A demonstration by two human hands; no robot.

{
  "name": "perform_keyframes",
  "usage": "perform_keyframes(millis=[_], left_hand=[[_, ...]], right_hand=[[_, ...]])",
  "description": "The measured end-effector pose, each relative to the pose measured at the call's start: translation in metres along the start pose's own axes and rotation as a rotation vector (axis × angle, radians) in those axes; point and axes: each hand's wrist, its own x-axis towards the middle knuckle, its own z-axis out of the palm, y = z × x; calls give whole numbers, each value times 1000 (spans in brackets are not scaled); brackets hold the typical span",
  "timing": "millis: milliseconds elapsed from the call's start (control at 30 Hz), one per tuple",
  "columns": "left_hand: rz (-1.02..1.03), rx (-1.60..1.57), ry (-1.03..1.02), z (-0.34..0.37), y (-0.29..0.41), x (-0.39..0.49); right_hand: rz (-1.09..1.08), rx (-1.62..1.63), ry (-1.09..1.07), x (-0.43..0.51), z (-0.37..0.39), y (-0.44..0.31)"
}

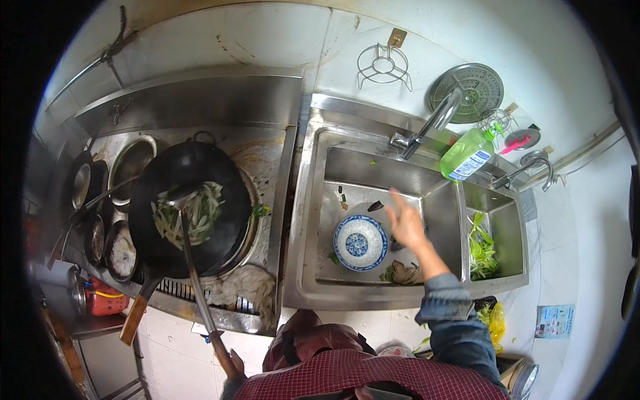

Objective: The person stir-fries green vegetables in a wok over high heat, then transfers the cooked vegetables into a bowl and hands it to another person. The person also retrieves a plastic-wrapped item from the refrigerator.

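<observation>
My left hand, at the lower edge of the view, grips the wooden handle of a long metal ladle or wok turner. Its head rests among pale sliced vegetables in a black wok, which sits on the stove at my left. Over the steel sink my right hand is slightly blurred, its fingers apart and nothing in them. Below and left of that hand, a blue-and-white bowl stands in the basin. Dark food scraps lie around the bowl.
A chrome faucet arches over the sink's back edge, beside a green dish soap bottle. Leafy greens fill part of the small right basin. A crumpled cloth lies at the stove front. The wok's wooden handle juts past the stove's edge.
</observation>
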Motion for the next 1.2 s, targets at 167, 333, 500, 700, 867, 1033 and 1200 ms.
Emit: perform_keyframes(millis=[167, 333, 500, 700, 867, 1033, 1200], left_hand=[[-286, -115, -280, -11, 13, -61], [-367, -434, -278, -68, 119, -91], [-302, -599, -225, -84, 268, -126], [-18, -799, -445, -50, 408, -121], [175, -744, -556, 62, 496, -60], [-624, -1004, -891, 138, 521, -28], [-537, -1118, -1061, 149, 527, -27]], right_hand=[[161, 62, 210, 131, 29, 88], [44, 11, 121, 194, 89, 108], [-167, 544, 16, 93, 112, 143], [1020, 337, -535, -54, 177, 203], [790, 598, -695, -59, 189, 234], [814, 1125, -652, -35, 159, 246], [829, 915, -804, -53, 126, 266]])
